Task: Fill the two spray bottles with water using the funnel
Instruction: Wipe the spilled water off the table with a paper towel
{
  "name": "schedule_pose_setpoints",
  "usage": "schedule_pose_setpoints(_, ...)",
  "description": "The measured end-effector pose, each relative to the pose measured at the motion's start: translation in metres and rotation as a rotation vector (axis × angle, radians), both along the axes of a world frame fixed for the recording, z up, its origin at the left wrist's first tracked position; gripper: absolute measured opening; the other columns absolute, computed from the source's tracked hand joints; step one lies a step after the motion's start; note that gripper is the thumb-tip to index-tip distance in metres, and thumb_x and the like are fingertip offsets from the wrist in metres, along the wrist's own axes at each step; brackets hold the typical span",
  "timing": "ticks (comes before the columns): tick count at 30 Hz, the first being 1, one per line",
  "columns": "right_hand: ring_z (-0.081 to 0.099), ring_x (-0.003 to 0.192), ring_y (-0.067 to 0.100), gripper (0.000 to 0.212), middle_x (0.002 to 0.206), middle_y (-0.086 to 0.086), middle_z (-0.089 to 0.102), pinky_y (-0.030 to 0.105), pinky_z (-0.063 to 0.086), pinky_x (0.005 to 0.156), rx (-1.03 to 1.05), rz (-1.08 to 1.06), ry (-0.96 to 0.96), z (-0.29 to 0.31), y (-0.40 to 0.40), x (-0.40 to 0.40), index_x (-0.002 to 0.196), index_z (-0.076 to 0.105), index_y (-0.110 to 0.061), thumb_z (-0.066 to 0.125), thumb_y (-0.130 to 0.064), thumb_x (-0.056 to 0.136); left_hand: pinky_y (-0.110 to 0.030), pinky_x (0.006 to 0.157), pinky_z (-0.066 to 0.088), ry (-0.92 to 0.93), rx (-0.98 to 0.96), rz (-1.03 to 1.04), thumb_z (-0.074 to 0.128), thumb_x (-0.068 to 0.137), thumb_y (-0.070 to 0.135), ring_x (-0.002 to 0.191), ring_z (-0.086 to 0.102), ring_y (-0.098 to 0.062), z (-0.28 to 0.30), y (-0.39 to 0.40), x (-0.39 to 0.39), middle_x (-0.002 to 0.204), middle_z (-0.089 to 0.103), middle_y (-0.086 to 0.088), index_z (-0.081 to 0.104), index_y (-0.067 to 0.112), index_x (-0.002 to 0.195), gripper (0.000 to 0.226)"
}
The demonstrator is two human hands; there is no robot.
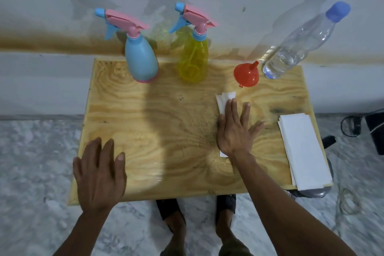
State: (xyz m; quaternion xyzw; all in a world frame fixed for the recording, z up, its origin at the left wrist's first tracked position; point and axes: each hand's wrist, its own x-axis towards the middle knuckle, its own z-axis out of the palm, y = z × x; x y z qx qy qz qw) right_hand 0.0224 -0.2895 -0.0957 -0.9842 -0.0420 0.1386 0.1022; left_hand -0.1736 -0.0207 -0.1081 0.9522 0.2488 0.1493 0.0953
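A blue spray bottle point(141, 58) and a see-through yellow spray bottle point(194, 59) stand upright at the back of the wooden table point(149, 122), both with pink trigger heads on. To their right a red funnel point(246, 75) lies upside down, spout up. Behind it stands a clear water bottle point(299, 43) with a blue cap, partly filled. My right hand point(235, 131) lies flat with spread fingers on a white paper tissue point(223, 100). My left hand point(99, 174) rests flat with straight fingers near the table's front left edge, holding nothing.
A stack of white paper tissues point(303, 151) lies along the table's right edge. A wall rises straight behind the table. Black cables and a dark box point(376, 131) sit on the floor at the right. My feet point(197, 214) show under the front edge.
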Motion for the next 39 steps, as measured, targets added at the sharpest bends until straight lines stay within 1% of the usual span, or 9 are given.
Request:
schedule_pose_setpoints(8, -0.034, 0.147, 0.02, 0.056, 0.165, -0.019, -0.015, 0.07, -0.021, 0.107, -0.041, 0.022, 0.02, -0.003, 0.048, 0.0, 0.158, -0.009, -0.031, 0.002, -0.047, 0.105, -0.061, 0.105, 0.034, 0.046, -0.037, 0.016, 0.043, 0.1, 0.036, 0.134, 0.047, -0.039, 0.0, -0.001, -0.002, 0.144, 0.05, -0.02, 0.058, 0.005, 0.134, 0.049)
schedule_pose_setpoints(12, -0.035, 0.147, 0.02, 0.056, 0.165, -0.017, -0.016, 0.071, -0.023, 0.105, -0.012, 0.086, 0.018, -0.002, 0.078, -0.005, 0.158, -0.009, -0.028, 0.006, -0.044, 0.106, -0.061, 0.111, 0.029, 0.065, -0.065, 0.037, 0.043, 0.1, 0.037, 0.139, 0.043, -0.037, 0.0, 0.0, -0.003, 0.148, 0.048, -0.018, 0.056, 0.008, 0.137, 0.049)
schedule_pose_setpoints(16, -0.034, 0.147, 0.021, 0.056, 0.165, -0.016, -0.017, 0.073, -0.02, 0.106, 0.017, 0.142, 0.001, -0.003, 0.116, -0.013, 0.158, -0.01, -0.027, 0.008, -0.041, 0.107, -0.06, 0.115, 0.024, 0.082, -0.099, 0.054, 0.042, 0.1, 0.038, 0.143, 0.039, -0.033, -0.001, 0.0, -0.004, 0.15, 0.045, -0.015, 0.054, 0.011, 0.139, 0.049)
schedule_pose_setpoints(20, -0.032, 0.148, 0.021, 0.055, 0.166, -0.017, -0.013, 0.068, -0.029, 0.101, 0.072, 0.197, 0.009, -0.003, 0.154, -0.02, 0.159, -0.006, -0.029, 0.009, -0.041, 0.107, -0.06, 0.117, 0.024, 0.071, -0.111, 0.054, 0.043, 0.1, 0.037, 0.144, 0.038, -0.031, -0.003, 0.001, -0.005, 0.15, 0.046, -0.014, 0.055, 0.012, 0.139, 0.048)
schedule_pose_setpoints(22, -0.029, 0.149, 0.021, 0.055, 0.167, -0.017, -0.01, 0.066, -0.032, 0.098, 0.103, 0.212, 0.006, -0.003, 0.171, -0.021, 0.159, -0.003, -0.03, 0.01, -0.04, 0.107, -0.059, 0.117, 0.024, 0.062, -0.116, 0.052, 0.043, 0.101, 0.035, 0.145, 0.038, -0.031, -0.004, 0.002, -0.005, 0.15, 0.047, -0.014, 0.056, 0.012, 0.139, 0.047)
schedule_pose_setpoints(27, -0.026, 0.151, 0.022, 0.054, 0.167, -0.016, -0.006, 0.069, -0.029, 0.101, 0.101, 0.317, -0.009, -0.003, 0.203, -0.028, 0.16, 0.001, -0.028, 0.012, -0.039, 0.107, -0.057, 0.118, 0.025, 0.046, -0.118, 0.038, 0.043, 0.102, 0.028, 0.146, 0.037, -0.028, -0.007, 0.005, -0.007, 0.151, 0.047, -0.012, 0.056, 0.011, 0.139, 0.043)
schedule_pose_setpoints(32, -0.029, 0.15, 0.019, 0.055, 0.167, -0.016, -0.008, 0.064, -0.033, 0.097, 0.132, 0.457, 0.018, -0.002, 0.219, -0.055, 0.16, 0.0, -0.028, 0.013, -0.038, 0.108, -0.054, 0.12, 0.027, -0.003, -0.122, 0.006, 0.04, 0.103, 0.019, 0.146, 0.037, -0.026, -0.016, 0.013, -0.015, 0.152, 0.047, -0.013, 0.054, 0.003, 0.14, 0.042)
schedule_pose_setpoints(37, -0.033, 0.148, 0.016, 0.055, 0.167, -0.015, -0.013, 0.065, -0.029, 0.105, 0.171, 0.526, 0.074, -0.003, 0.218, -0.09, 0.159, -0.006, -0.027, 0.007, -0.039, 0.107, -0.055, 0.12, 0.027, -0.042, -0.198, 0.028, 0.039, 0.102, 0.01, 0.146, 0.036, -0.029, -0.023, 0.017, -0.02, 0.152, 0.046, -0.016, 0.05, -0.002, 0.14, 0.042)
schedule_pose_setpoints(39, -0.032, 0.148, 0.016, 0.056, 0.167, -0.014, -0.011, 0.063, -0.031, 0.105, 0.173, 0.543, 0.069, -0.004, 0.213, -0.103, 0.159, -0.005, -0.027, 0.005, -0.04, 0.106, -0.057, 0.119, 0.027, -0.039, -0.193, 0.017, 0.038, 0.101, 0.008, 0.146, 0.036, -0.031, -0.024, 0.017, -0.021, 0.152, 0.045, -0.017, 0.049, -0.002, 0.141, 0.043)
